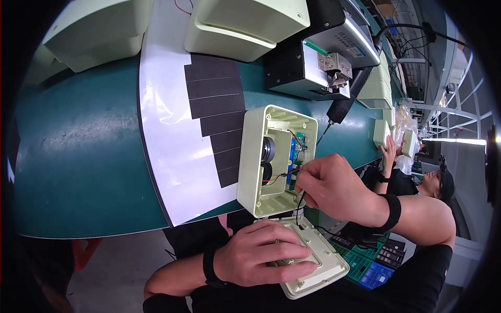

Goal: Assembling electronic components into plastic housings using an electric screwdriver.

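Note:
A pale green plastic speaker housing (251,156) stands at the table's near edge, its open side showing two round drivers (267,149), a green circuit board (299,148) and red and black wires (278,178). My right hand (336,185) is closed in a pinch on a thin wire at the housing's right side; the fingertips partly hide it. Below the housing, a matching cover (326,261) lies tilted over the table edge, inner side up. My left hand (266,253) holds this cover, fingers bent across it and the thumb hidden. A black cable (299,208) runs between cover and housing.
A white sheet with black strips (172,156) lies left of the housing. Other pale housings (235,31) stand behind. At the back right are a metal screw-feeding machine (318,62) and an electric screwdriver (347,99). Another person (412,177) works at the right; green crates (360,261) stand below.

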Available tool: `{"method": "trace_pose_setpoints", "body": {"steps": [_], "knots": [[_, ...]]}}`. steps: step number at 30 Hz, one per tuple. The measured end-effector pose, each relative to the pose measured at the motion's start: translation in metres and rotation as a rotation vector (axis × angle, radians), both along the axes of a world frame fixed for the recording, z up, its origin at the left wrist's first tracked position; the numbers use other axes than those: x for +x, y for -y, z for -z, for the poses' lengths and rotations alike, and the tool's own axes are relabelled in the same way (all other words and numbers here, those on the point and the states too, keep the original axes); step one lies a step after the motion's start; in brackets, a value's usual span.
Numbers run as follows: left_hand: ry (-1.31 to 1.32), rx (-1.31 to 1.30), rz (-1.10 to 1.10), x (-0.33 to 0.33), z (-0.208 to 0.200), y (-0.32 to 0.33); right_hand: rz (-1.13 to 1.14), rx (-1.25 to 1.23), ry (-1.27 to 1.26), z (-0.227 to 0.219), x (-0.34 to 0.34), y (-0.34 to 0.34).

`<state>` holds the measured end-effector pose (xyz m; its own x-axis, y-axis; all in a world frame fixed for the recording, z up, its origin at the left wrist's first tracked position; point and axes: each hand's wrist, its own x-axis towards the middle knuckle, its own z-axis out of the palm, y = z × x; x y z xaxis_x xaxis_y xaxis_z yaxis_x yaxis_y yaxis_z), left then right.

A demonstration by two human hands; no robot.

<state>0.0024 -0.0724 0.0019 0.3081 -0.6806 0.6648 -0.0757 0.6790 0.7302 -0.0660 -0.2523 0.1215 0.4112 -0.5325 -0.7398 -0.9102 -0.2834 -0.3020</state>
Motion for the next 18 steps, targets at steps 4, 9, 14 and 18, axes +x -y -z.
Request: {"method": "trace_pose_setpoints", "body": {"steps": [4, 9, 14, 18], "knots": [[-0.028, 0.004, 0.031, 0.004, 0.002, -0.001, -0.098, -0.085, 0.053, -0.001, -0.003, -0.003], [-0.057, 0.003, 0.044, 0.007, 0.004, 0.0, -0.139, -0.123, 0.059, -0.001, 0.0, -0.003], [-0.062, -0.01, 0.069, 0.006, 0.006, 0.001, -0.199, -0.112, 0.071, 0.001, -0.009, -0.001], [-0.079, -0.02, 0.087, 0.006, 0.008, 0.001, -0.12, -0.076, 0.134, 0.001, -0.012, -0.003]]}}
